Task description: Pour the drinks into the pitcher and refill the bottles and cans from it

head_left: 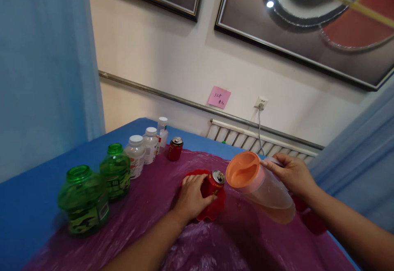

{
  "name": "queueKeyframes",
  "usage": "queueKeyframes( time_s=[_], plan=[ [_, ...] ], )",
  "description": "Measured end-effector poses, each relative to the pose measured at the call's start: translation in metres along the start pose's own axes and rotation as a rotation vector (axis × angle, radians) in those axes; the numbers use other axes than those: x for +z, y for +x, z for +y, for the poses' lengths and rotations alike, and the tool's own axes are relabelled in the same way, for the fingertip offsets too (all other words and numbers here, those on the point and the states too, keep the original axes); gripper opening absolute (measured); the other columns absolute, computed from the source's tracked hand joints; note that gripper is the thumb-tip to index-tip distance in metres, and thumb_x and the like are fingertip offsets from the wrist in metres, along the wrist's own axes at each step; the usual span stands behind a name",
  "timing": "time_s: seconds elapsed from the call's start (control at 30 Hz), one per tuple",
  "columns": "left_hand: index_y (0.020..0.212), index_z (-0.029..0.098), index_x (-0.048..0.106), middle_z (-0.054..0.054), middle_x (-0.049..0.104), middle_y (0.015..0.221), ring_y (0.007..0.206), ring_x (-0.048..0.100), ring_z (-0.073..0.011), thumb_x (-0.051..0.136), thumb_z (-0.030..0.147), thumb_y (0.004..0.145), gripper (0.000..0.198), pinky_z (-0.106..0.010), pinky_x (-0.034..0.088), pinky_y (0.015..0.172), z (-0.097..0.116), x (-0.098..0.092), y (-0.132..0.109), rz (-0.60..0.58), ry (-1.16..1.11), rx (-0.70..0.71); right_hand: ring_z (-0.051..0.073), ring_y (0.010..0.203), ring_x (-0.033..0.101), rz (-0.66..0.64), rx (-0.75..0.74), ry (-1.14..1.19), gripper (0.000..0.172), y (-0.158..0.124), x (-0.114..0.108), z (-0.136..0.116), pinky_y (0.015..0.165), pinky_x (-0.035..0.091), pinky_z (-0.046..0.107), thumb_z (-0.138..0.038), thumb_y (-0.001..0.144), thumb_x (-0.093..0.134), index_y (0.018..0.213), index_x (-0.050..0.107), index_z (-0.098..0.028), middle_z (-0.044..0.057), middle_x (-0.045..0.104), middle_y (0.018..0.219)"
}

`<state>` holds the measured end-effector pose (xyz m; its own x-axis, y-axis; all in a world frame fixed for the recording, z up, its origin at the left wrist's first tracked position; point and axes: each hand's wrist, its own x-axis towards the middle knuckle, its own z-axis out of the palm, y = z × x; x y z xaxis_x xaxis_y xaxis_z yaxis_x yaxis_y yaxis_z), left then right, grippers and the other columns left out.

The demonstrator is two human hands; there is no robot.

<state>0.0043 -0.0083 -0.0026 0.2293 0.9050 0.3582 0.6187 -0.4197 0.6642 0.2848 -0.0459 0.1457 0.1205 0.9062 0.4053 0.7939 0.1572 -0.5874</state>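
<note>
Left hand (pixel 191 197) clasps the red drink can (pixel 215 184); right hand (pixel 292 174), toward three o'clock, grips the tilted orange-lidded pitcher (pixel 269 195): better tip slowly, keep the can steady

Orange-lidded pitcher (pixel 265 194) tilts beside a red can (pixel 215 185).

Bottles (pixel 137 160) line the bench (pixel 27 193) at frame left, one can (pixel 175 151) beside the farthest; near centre, a dish (pixel 212 211), another can (pixel 214 184) over it; jug (pixel 269 195) to their right.

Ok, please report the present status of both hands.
Left hand around red can over red dish. Right hand holding tilted pitcher, orange lid on. Second can stands apart, farther back.
</note>
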Motion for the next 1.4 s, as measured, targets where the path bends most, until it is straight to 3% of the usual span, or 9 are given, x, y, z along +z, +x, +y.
queueKeyframes(
  time_s=[1.4],
  plan=[
    [0.12,0.023,0.063,-0.007,0.071,0.121,0.115,0.06,-0.033,0.087,0.036,0.064,0.063,-0.049,0.037,0.105,0.0028,-0.0006,-0.0003,-0.024,0.005,-0.012,0.012,0.051,0.034,-0.022,0.023,0.008,0.058,-0.0022,-0.0008,0.0021,0.044,0.025,0.025,-0.072,0.074,0.068,0.055,0.044,-0.023,-0.004,0.035,0.053]
  ],
)
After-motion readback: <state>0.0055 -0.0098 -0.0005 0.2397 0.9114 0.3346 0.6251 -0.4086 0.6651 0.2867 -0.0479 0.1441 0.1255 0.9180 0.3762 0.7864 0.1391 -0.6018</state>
